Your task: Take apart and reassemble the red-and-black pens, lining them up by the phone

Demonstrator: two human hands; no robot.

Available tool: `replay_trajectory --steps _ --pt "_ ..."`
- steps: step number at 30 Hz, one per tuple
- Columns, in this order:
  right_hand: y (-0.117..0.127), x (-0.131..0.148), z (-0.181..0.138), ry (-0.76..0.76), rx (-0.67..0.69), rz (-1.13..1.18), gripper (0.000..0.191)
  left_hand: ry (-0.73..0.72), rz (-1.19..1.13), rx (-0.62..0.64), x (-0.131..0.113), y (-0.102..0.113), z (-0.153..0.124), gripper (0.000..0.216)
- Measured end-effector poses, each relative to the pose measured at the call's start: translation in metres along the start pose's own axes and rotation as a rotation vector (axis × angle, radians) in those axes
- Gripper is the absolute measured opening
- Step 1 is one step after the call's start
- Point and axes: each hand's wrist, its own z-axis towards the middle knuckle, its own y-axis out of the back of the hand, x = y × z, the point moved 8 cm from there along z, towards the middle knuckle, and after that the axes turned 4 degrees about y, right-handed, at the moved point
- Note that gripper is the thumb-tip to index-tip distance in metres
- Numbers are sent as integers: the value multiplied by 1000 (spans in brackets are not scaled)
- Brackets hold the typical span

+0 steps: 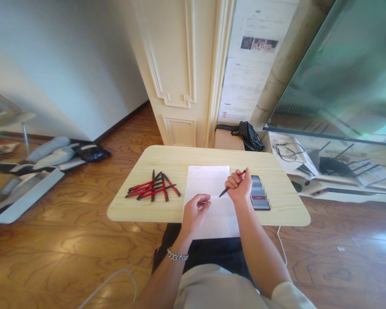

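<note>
My right hand [239,185] is closed around a red and black pen [224,191], above the right edge of a white sheet of paper [209,223]. The pen slants, its black tip toward the lower left, and my thumb is at its upper end. Over the left part of the paper is my left hand [196,212], fingers loosely curved and thumb a little apart; no object shows clearly in it. Several more red and black pens [152,187] lie crossed in a loose pile on the table's left side.
A phone [260,195] lies on the pale wooden table [283,210], just right of my right hand. Behind the table, a black bag [249,136] rests on a box. A white cable [281,244] hangs below the right table edge. An open box [25,193] sits on the left floor.
</note>
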Motion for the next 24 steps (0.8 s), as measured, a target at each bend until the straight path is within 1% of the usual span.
replay_trajectory --steps 3,6,9,14,17,20,22,24 --pt "2 1 1 19 -16 -58 38 7 -10 -6 0 1 0 22" --pt "3 0 1 14 -12 -57 32 -8 21 0 0 -1 0 22" --pt "4 -2 2 0 -1 -16 28 -21 40 2 1 -1 0 22" --pt "3 -1 2 -11 37 96 33 -19 41 6 2 0 2 22" --pt "5 0 2 -5 14 60 33 -17 22 0 0 1 2 22" --pt "8 0 1 -1 -14 11 29 -20 10 -13 -3 4 4 21" --pt "8 -1 1 2 -19 3 28 -47 62 -16 -6 8 8 22" --pt "9 0 1 13 -22 -17 31 -97 161 -16 -10 12 15 22"
